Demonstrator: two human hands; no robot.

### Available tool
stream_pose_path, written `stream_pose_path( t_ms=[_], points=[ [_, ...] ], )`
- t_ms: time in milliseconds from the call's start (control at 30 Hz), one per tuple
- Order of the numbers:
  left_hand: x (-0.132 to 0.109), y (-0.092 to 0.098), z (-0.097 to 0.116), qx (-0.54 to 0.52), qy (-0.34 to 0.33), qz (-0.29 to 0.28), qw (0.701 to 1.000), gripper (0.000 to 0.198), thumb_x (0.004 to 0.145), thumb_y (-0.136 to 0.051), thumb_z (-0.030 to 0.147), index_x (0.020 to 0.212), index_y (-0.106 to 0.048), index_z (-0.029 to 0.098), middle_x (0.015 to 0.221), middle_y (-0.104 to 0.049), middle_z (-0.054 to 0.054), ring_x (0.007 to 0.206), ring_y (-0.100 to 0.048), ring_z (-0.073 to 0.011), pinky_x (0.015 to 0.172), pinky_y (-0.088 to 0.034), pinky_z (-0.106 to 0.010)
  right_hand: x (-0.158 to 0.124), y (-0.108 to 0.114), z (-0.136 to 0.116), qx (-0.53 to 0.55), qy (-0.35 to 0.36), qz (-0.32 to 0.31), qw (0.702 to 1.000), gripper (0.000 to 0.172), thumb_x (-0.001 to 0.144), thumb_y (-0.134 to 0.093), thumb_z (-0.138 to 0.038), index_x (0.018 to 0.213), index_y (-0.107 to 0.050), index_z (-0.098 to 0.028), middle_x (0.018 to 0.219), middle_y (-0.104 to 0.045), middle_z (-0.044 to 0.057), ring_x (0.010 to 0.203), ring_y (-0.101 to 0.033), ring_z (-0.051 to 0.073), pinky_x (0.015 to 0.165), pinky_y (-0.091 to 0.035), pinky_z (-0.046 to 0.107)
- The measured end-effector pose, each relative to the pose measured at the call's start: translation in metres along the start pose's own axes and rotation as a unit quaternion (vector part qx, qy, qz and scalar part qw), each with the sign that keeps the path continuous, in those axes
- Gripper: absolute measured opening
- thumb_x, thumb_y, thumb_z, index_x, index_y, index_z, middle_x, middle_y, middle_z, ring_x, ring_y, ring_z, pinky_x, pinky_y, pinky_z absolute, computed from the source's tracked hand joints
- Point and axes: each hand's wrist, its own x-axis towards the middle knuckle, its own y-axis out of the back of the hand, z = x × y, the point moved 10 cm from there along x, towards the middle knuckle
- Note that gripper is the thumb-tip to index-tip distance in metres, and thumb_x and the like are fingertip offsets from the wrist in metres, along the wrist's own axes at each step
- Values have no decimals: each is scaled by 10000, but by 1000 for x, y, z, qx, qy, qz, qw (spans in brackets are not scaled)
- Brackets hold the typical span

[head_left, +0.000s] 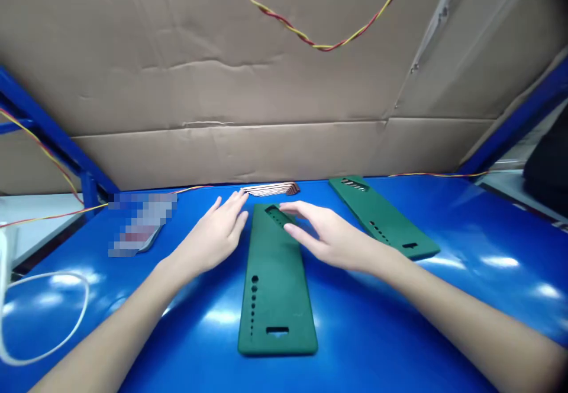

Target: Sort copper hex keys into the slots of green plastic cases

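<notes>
A long green board (277, 269) lies in front of me, with a recessed slanted slot at its far end, a row of hexagonal holes of falling size and a small rectangular cutout near me. My right hand (331, 236) is at the board's far end, thumb and fingers apart around the slanted slot; nothing shows between them. To the left of the board is my left hand (219, 230), fingers stretched forward. Its fingertips reach the left ends of several copper-coloured hex keys (273, 189) lying side by side behind the board; whether they touch is unclear.
A second green board (384, 218) lies angled at the right, with some pieces in its slot. A blurred-out flat object (144, 224) is at the left, near a white cable (84, 316). Cardboard (266, 97) walls the back, where a twisted red-yellow wire (310, 42) hangs.
</notes>
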Motion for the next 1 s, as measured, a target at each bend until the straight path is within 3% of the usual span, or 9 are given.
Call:
stream_pose_path(
  t_ms=[100,233,333,400,567,633,733,833,1000],
  points=[
    [-5,-1,22,-28,-58,-21,998,666,1070,-338,603,1612,-283,221,1677,-214,-32,1548,-177,-258,1263,-161,-454,1,22,27,-122,-27,14,992,390,1022,-473,-398,1326,-601,-191,1374,-641,127,1275,-603,276,1102,-478,451],
    [-21,-23,54,-41,-136,-152,978,746,1032,-395,693,1638,-156,330,1686,-44,29,1551,5,-288,1266,-86,-508,-5,53,95,-281,-143,5,949,570,1011,-428,-458,1428,-536,-84,1516,-493,229,1417,-457,355,1177,-372,496],
    [-27,-28,49,-34,-121,-203,971,711,1039,-369,694,1630,-140,372,1673,9,42,1535,60,-302,1254,-76,-555,-26,60,157,-323,-324,-54,888,767,984,-383,-592,1573,-365,-102,1643,-276,240,1491,-295,457,1185,-298,597],
    [-30,-26,38,-23,-109,-217,970,701,1047,-374,667,1631,-130,365,1670,11,34,1532,64,-303,1248,-77,-572,-36,55,176,-323,-381,-93,862,817,975,-334,-633,1618,-266,-133,1673,-211,211,1503,-233,487,1183,-273,624],
    [-40,-18,15,17,-41,-232,972,637,1088,-278,507,1639,-173,207,1668,17,-43,1533,48,-313,1241,-147,-564,-35,42,172,-331,-378,-131,855,780,998,-235,-565,1634,-184,-116,1687,-184,184,1498,-225,501,1163,-295,624],
    [-44,-19,15,25,6,-238,971,749,1059,-275,635,1642,-87,203,1667,45,-51,1530,48,-334,1240,-124,-575,-35,41,167,-339,-376,-140,851,757,1005,-216,-533,1631,-184,-109,1684,-194,190,1492,-240,500,1149,-313,624],
    [-49,-25,31,18,-1,-248,969,937,975,-342,778,1637,-22,197,1651,100,-70,1521,57,-375,1225,-148,-601,-34,39,160,-350,-374,-153,845,735,1012,-201,-492,1628,-171,-93,1678,-203,205,1488,-247,496,1133,-335,619],
    [-49,-28,36,52,-18,-243,969,859,1014,-384,618,1635,-38,135,1638,122,-104,1520,79,-352,1228,-141,-577,-35,35,151,-351,-372,-174,842,733,1015,-194,-481,1627,-159,-80,1676,-205,206,1487,-250,492,1135,-340,601],
    [-45,-30,-3,132,63,-248,958,823,969,-441,374,1619,-73,26,1628,58,-203,1512,41,-370,1215,-156,-591,-34,30,135,-347,-348,-187,851,715,1012,-222,-472,1617,-209,-93,1667,-224,206,1472,-280,488,1113,-371,590]
  ],
)
